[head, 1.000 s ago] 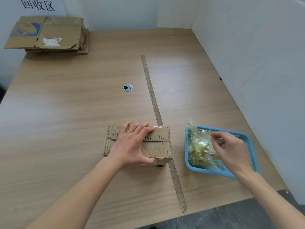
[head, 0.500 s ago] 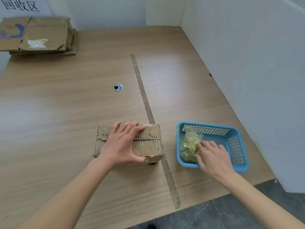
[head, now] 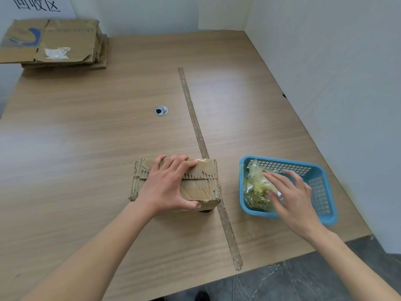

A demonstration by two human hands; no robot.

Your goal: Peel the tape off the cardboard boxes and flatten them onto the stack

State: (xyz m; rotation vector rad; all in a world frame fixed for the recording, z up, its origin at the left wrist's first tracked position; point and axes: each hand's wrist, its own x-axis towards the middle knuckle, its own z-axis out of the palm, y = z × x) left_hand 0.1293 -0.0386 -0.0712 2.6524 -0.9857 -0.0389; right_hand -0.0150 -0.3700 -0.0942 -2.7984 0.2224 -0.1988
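Down near the front edge of the wooden table (head: 86,148), the left hand (head: 167,187) lies palm-down over a small cardboard box (head: 201,185). Its fingers reach across the top and curl over the far edge, while the thumb hooks round the near right corner, so the hand grips the box between thumb and fingers. The forearm runs in from the lower left, wrist fairly straight. The box stands closed, its top torn and ragged where corrugation shows, with glossy tape still on its far right part and near corner.

The right hand (head: 293,196) reaches in from the lower right, over a blue plastic basket (head: 321,192) that sits just to the right of the box, apart from it. Its fingers are straight and slightly spread, palm down, resting on a crumpled wad of clear yellowish tape (head: 256,187) in the left half of the basket; nothing is pinched or curled around.

A long strip of brownish tape (head: 195,127) runs along the table from far to near, passing behind the box's right end. At the far left corner lies the stack of flattened cardboard (head: 65,40), well apart from both hands. A small round metal grommet (head: 161,110) sits mid-table.
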